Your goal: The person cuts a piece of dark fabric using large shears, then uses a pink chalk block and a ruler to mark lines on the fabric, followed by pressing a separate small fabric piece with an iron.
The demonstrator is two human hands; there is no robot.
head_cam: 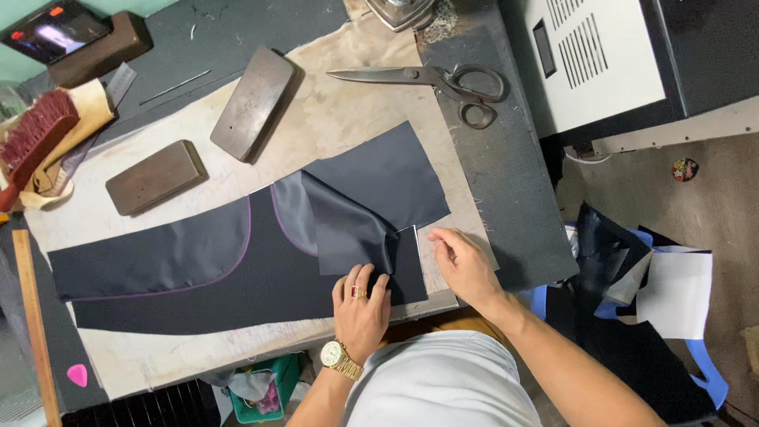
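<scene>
The left hand [361,304], with a gold ring and a gold watch on its wrist, lies flat with fingers together, pressing down on the dark fabric piece [237,269] near the bench's [506,205] near edge; its grip is closed on nothing, only resting on the cloth. The right hand [462,265] sits just beside the fabric's right end, its fingertips drawn together at the pale edge of the cloth; whether they actually pinch that edge I cannot tell. The dark fabric piece stretches from the left of the bench across to the hands, with a purple chalk curve marked on it. A lighter lining flap [356,213] is folded over its right part, reaching toward the far side. Beneath lies a stained cream pressing cloth [340,119]. Farther off rest two brown blocks, a longer block [253,103] and a shorter block [154,176], and to the far right a pair of large scissors [443,83]. A red-bristled brush [35,138] lies at the far left.
</scene>
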